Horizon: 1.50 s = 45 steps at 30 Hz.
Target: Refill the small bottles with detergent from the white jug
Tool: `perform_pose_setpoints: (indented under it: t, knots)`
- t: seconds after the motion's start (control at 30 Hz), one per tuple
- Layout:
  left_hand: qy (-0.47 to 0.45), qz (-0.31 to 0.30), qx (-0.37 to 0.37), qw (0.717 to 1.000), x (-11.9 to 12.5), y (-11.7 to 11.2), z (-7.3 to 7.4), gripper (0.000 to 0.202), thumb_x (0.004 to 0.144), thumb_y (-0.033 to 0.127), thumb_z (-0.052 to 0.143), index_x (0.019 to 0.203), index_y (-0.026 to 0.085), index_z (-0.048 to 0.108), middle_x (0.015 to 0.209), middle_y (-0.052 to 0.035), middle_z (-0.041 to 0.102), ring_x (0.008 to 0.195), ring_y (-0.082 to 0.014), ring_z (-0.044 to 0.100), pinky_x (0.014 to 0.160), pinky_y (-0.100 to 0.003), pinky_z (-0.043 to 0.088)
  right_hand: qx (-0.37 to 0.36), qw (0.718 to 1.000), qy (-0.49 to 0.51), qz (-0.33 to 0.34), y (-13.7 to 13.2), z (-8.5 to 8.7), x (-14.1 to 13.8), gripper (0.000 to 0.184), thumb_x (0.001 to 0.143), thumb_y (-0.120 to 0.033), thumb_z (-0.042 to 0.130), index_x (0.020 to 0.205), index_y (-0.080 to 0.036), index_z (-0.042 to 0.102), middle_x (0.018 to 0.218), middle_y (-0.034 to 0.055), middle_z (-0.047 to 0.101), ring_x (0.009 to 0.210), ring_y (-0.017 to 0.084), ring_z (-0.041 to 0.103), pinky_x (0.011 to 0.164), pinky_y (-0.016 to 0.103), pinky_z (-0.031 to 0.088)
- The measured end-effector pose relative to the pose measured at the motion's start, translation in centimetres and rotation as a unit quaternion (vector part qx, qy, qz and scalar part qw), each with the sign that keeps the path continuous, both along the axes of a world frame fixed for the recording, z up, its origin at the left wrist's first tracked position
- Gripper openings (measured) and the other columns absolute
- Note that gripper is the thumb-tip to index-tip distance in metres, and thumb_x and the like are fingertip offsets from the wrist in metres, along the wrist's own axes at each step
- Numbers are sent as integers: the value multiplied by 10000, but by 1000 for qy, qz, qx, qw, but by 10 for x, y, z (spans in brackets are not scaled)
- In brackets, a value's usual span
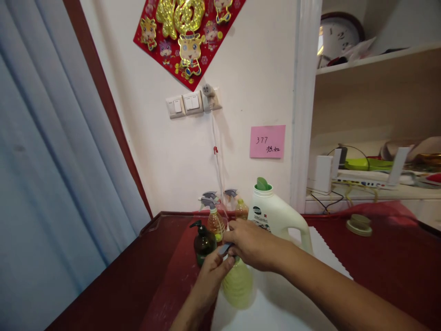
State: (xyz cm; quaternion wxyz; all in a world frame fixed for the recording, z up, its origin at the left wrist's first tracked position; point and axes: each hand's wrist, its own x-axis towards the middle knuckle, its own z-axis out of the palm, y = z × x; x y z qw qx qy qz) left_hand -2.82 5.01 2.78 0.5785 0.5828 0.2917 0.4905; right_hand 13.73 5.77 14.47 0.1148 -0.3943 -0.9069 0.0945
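Note:
A clear spray bottle point(237, 287) of pale yellow-green liquid stands upright on a white sheet point(272, 303). My right hand point(253, 243) comes in from the right, its fingers closed around the grey spray head point(225, 249) at the bottle's top. From the lower left, my left hand point(210, 271) pinches the same head, thumb near the bottle neck. Most of the head is hidden by my fingers. Just left of it are a dark pump bottle point(204, 243) and another spray bottle point(215, 223) with amber liquid. Behind my right hand stands a large pale-green jug point(267, 207), uncapped.
More grey spray heads point(230, 193) show at the back by the wall. A greenish round cap point(359, 225) lies on the dark red table point(386, 262) at right. A white router point(361, 179) sits on the shelf, and a blue curtain point(51, 161) hangs at left.

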Motion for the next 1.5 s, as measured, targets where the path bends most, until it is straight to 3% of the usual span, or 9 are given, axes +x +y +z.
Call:
perform_pose_setpoints:
  t: [0.1, 0.27, 0.37, 0.57, 0.83, 1.13, 1.23, 1.37, 1.5]
  knots:
    - [2, 59, 17, 998, 9, 0, 3, 455, 712, 408, 846, 1057, 191, 644, 1075, -68, 688, 1020, -240, 595, 875, -318, 453, 5, 1000, -8, -4, 0, 1, -2, 129, 882, -210, 649, 967, -193, 745, 1120, 103, 671, 1059, 256, 609, 823, 338, 392]
    - [35, 205, 13, 978, 25, -1, 4, 453, 581, 321, 918, 861, 182, 591, 807, 6, 648, 783, -179, 570, 723, -268, 442, 7, 1000, -17, -10, 1, 1, -2, 172, 891, -226, 648, 1028, -196, 747, 1098, 100, 676, 1027, 254, 620, 792, 335, 390]
    - [27, 177, 26, 983, 18, -3, 2, 387, 667, 382, 867, 891, 173, 631, 878, -28, 683, 859, -208, 593, 775, -291, 453, 6, 1000, -7, -5, 0, -1, 0, 193, 888, -219, 653, 1062, -219, 736, 1149, 85, 674, 1064, 237, 614, 833, 325, 398]
    - [8, -10, 3, 1000, 0, -2, 4, 277, 860, 406, 708, 1021, 180, 696, 1138, -84, 691, 1144, -270, 586, 1022, -380, 406, 12, 1000, -2, -7, 1, -3, 2, 136, 885, -231, 648, 991, -198, 727, 1152, 99, 673, 1096, 264, 602, 844, 343, 402]
    - [60, 204, 16, 977, 25, -2, 12, 442, 571, 255, 907, 876, 191, 595, 818, 10, 651, 792, -187, 573, 717, -264, 443, 17, 999, -18, -20, 0, 0, -1, 163, 894, -248, 650, 1026, -218, 742, 1075, 82, 676, 1022, 248, 613, 770, 328, 384]
    - [22, 2, 9, 1000, 0, 1, 6, 260, 832, 410, 737, 949, 181, 698, 1028, -65, 700, 1032, -244, 606, 926, -341, 442, 21, 1000, -6, -15, -1, -3, 2, 144, 883, -238, 651, 999, -201, 727, 1155, 100, 675, 1099, 267, 606, 826, 344, 409]
    - [16, 37, 18, 999, 5, 3, 6, 392, 727, 384, 833, 1030, 184, 684, 1067, -70, 694, 1076, -264, 601, 924, -344, 453, 20, 1000, -8, -17, -2, -2, 1, 151, 883, -252, 663, 1007, -201, 734, 1137, 96, 679, 1073, 265, 616, 817, 344, 414]
    - [47, 173, 26, 983, 19, 2, 7, 454, 581, 289, 920, 920, 182, 636, 853, 1, 666, 828, -194, 588, 743, -271, 455, 22, 999, -15, -19, -2, -1, 1, 166, 889, -256, 656, 1022, -209, 744, 1087, 88, 685, 1030, 260, 623, 791, 341, 407]
    - [37, 147, 36, 988, 17, 1, 5, 332, 692, 325, 859, 915, 180, 659, 905, -14, 690, 885, -198, 586, 796, -276, 449, 25, 999, -11, -19, 0, -4, 2, 187, 878, -250, 665, 1046, -208, 735, 1124, 95, 679, 1056, 262, 618, 807, 341, 414]
